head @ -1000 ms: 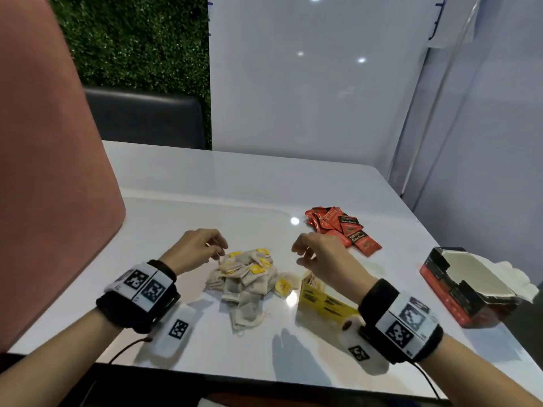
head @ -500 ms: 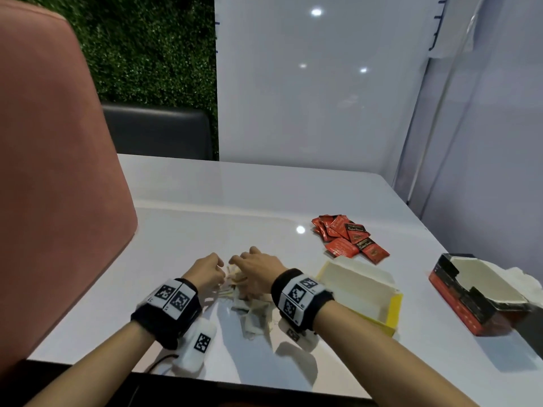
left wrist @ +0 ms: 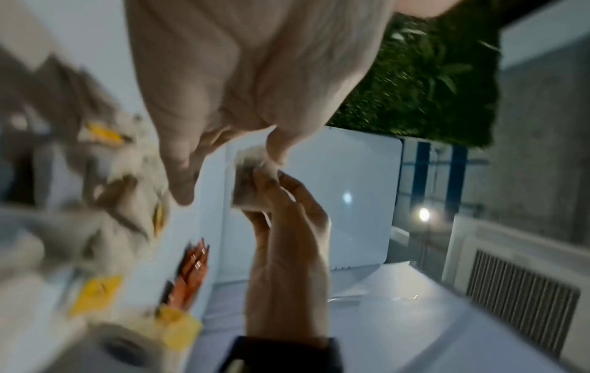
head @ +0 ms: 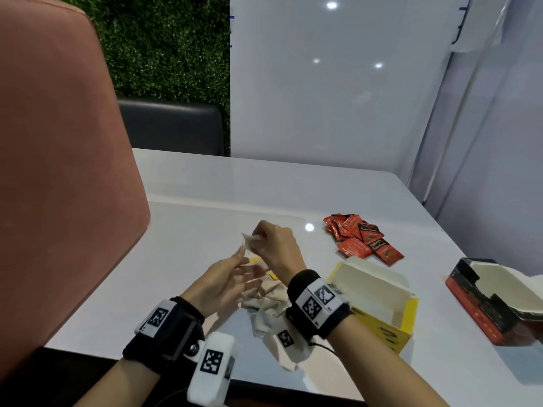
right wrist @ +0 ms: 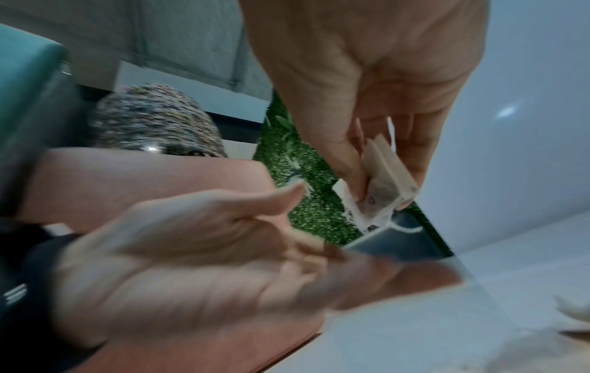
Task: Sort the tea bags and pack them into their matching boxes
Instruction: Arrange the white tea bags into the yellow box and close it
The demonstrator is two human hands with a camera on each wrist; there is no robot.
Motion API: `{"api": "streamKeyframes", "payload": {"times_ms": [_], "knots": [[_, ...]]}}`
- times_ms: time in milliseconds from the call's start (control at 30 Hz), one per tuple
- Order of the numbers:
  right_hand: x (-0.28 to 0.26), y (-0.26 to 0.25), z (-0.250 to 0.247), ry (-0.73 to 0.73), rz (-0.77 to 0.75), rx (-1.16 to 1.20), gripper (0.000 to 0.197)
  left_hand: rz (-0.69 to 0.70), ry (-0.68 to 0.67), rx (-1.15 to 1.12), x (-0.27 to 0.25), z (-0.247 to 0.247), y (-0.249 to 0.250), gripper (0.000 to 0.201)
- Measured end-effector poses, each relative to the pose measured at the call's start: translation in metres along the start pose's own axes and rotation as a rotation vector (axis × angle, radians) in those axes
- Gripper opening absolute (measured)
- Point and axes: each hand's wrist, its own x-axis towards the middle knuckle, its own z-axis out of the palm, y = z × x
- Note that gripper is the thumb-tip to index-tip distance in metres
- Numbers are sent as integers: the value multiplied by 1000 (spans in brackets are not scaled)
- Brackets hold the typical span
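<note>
Paper tea bag [head: 252, 240], one, beige, pinched by right hand [head: 276, 248] at frame centre; left hand [head: 223, 286] slack, empty; two boxes: yellow box [head: 382, 321], red box [head: 493, 301].

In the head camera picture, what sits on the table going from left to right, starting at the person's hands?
Left hand → right hand pinching a tea bag → yellow box → red and black box.

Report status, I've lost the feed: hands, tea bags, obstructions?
Right hand pinching one white tea bag above the pile. Left hand open beside it. Yellow box open, unobstructed.
</note>
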Motion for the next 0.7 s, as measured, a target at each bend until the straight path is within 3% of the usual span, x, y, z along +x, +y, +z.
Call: {"api": "streamKeyframes", "payload": {"times_ms": [133,267,367,467,600,700], "knots": [[-26,-11,2,-103,-59,21,14,63,-43,-237,-2,9,3,42],[-29,-10,-14,-226,-4,130,28,-12,-137,-337,-9,4,4,40],[-30,-7,-23,-279,-52,39,20,-92,-194,-325,-12,-5,3,39],[-34,-6,-25,-333,-107,-59,26,-139,-231,-288,-14,-10,2,25],[-37,-6,-21,-409,-171,-201,33,-158,-242,-242,-17,-15,0,21],[-38,-6,-20,-369,-220,-211,23,-157,-269,-244,-22,-13,0,33]]}}
